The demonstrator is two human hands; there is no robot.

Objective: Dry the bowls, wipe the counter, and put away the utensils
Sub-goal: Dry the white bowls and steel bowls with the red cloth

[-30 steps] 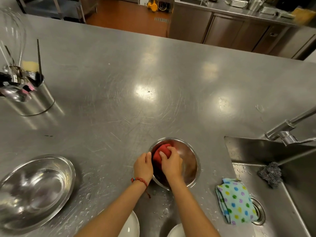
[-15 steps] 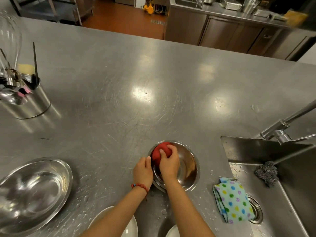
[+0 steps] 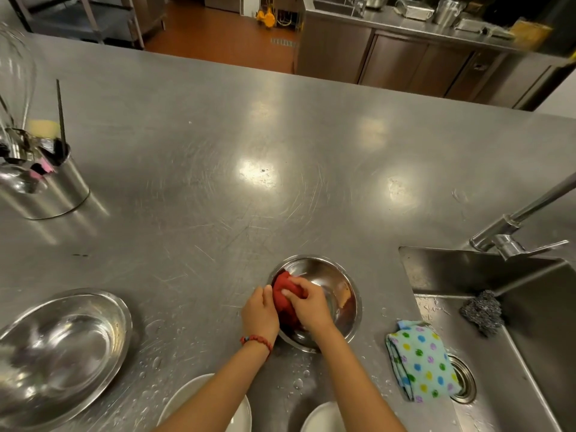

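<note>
Near edge: two white round plates, one under the left forearm, one under the right, both cut off by the frame; water droplets sit on the steel between them.
Step in hand: drying the bowls, by my reading. The small round stainless steel bowl sits on the brushed steel counter near its front edge, just left of the sink's near-left corner, with a crumpled red cloth inside against its left wall.
Right hand: reaches down into the bowl, fingers curled over the red cloth and pressing it to the inner wall; wrist crosses the bowl's near rim.
Left hand: on the outside of the bowl's left rim, fingers bent round the edge, thumb beside the cloth; it steadies the bowl. A red bead bracelet is on that wrist.
Next move, judged: sweep the cloth round the right side of the bowl, where the inside looks unwiped; the left hand needs to hold the rim firm or turn it.
Left front corner: large oval stainless steel bowl, wet-looking, probably due next.
Sink, right: dotted pale-blue cloth over its near-left rim; dark wire scourer beyond it; tap at the back.
Left edge, farther: steel cylindrical utensil holder, whisk and other tools standing in it.
Remaining: counter wipe, utensils.
</note>
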